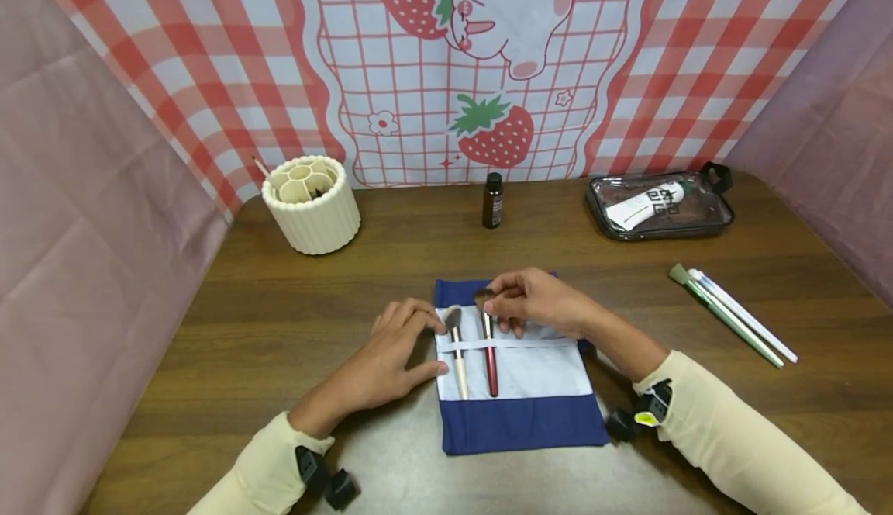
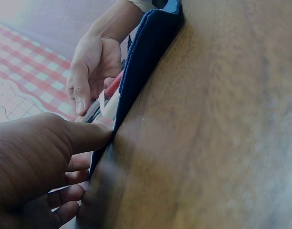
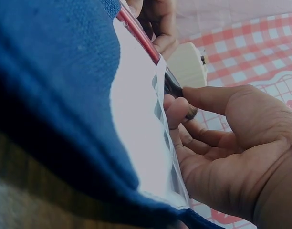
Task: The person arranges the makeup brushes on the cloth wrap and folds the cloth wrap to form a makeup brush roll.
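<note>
A brush roll (image 1: 516,426) in navy cloth with a white lining lies unfolded on the table, a thin white elastic band (image 1: 537,343) across it. Under the band on the left sits a makeup brush with a cream handle (image 1: 460,375). Beside it, a makeup brush with a red handle (image 1: 491,371) also passes beneath the band. My right hand (image 1: 540,298) pinches this red brush by its upper end, close to the dark bristles; the right wrist view shows thumb and finger at its metal collar (image 3: 172,83). My left hand (image 1: 384,356) rests at the roll's left edge, thumb and fingertips touching the cloth.
Right of the roll lie a green brush (image 1: 732,317) and a white brush (image 1: 746,317). Along the back stand a cream ribbed holder (image 1: 314,216), a small dark bottle (image 1: 492,203) and a clear black-edged pouch (image 1: 705,212) containing a white tube (image 1: 645,205).
</note>
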A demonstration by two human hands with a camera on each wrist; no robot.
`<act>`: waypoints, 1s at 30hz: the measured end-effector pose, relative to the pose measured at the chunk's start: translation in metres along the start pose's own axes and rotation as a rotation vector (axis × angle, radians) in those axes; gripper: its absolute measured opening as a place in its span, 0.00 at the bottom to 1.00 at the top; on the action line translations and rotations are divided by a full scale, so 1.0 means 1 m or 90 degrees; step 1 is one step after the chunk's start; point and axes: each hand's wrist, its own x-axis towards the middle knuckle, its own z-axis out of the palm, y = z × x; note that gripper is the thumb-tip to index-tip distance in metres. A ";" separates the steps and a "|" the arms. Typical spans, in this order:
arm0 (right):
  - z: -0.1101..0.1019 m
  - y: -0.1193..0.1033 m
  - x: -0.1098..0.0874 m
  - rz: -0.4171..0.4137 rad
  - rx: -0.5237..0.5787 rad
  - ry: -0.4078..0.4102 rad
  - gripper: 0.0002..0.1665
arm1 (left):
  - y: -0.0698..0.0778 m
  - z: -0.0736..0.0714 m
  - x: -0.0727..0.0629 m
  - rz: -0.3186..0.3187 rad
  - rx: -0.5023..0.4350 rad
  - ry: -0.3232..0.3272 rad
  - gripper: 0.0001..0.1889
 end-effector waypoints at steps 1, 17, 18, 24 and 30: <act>0.000 0.000 0.000 -0.002 -0.015 -0.006 0.16 | 0.000 0.000 0.000 0.000 0.000 -0.001 0.23; 0.002 -0.007 -0.007 -0.019 -0.249 -0.018 0.11 | 0.001 0.000 0.001 -0.004 0.002 -0.006 0.23; 0.002 -0.007 -0.007 -0.022 -0.260 -0.019 0.11 | 0.001 0.000 0.001 -0.005 0.003 -0.006 0.23; 0.000 -0.007 -0.009 -0.038 -0.300 -0.037 0.11 | 0.002 0.000 0.001 -0.005 0.001 -0.005 0.23; -0.001 -0.010 -0.011 -0.063 -0.357 -0.025 0.12 | 0.002 0.000 0.001 -0.004 0.000 -0.003 0.23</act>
